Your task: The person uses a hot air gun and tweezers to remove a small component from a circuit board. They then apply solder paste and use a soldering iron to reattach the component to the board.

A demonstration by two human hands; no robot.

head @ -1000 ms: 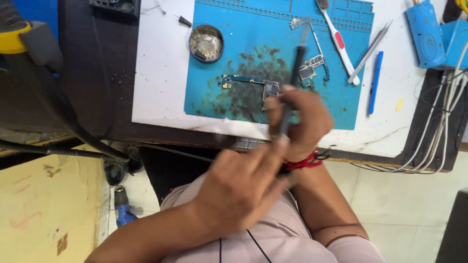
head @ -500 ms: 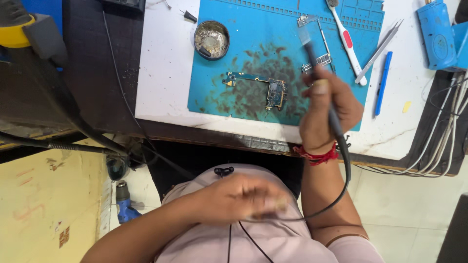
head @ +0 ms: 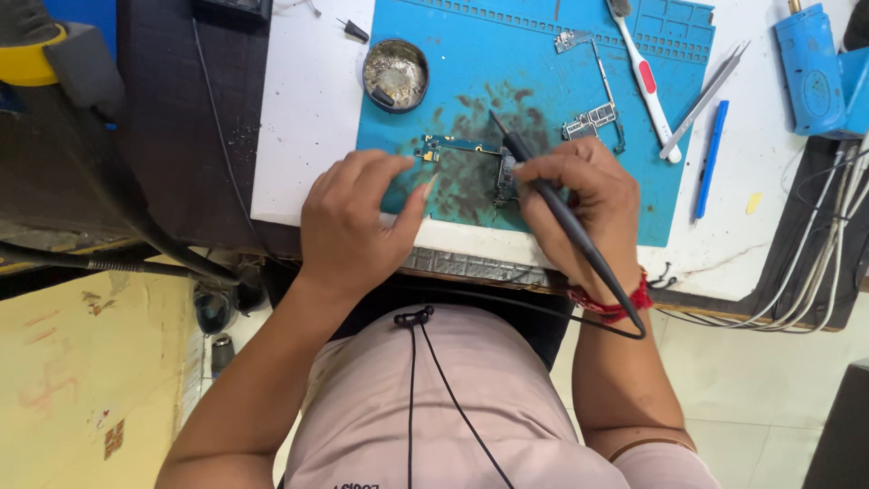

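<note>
Blue silicone work mat (head: 453,54) covers the white bench, stained dark at its middle. Left hand (head: 358,222), fingers loosely spread and grasping nothing, steadies the L-shaped circuit board (head: 466,154) on that stain. Right hand (head: 579,204) clenches a black soldering iron (head: 561,213), tip above the board.

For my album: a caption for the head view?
Right hand holds soldering iron over circuit board; left hand steadies it on blue mat.
</note>
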